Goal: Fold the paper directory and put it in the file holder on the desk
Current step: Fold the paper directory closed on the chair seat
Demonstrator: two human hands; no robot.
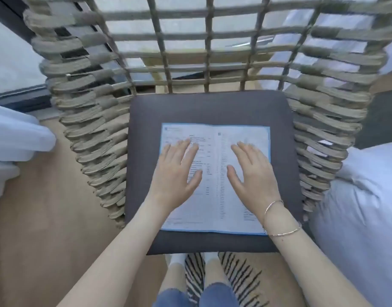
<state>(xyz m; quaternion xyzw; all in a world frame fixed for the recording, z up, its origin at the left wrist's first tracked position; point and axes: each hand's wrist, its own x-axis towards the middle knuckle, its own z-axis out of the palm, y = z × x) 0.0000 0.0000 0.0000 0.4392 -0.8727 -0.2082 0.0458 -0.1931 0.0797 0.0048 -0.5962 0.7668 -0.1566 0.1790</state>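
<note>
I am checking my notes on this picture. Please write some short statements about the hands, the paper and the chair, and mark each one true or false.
1. The paper directory lies open and flat on the grey cushion. True.
2. The left hand grips a pen. False: it lies open, palm down, on the paper.
3. The right hand rests on the right page. True.
4. The paper is already folded shut. False: both pages show.
5. The chair is woven. True.

Single head-worn wide-angle view, looking steeply down, close over a chair cushion [212, 107], facing the woven chair back [209, 52]
</note>
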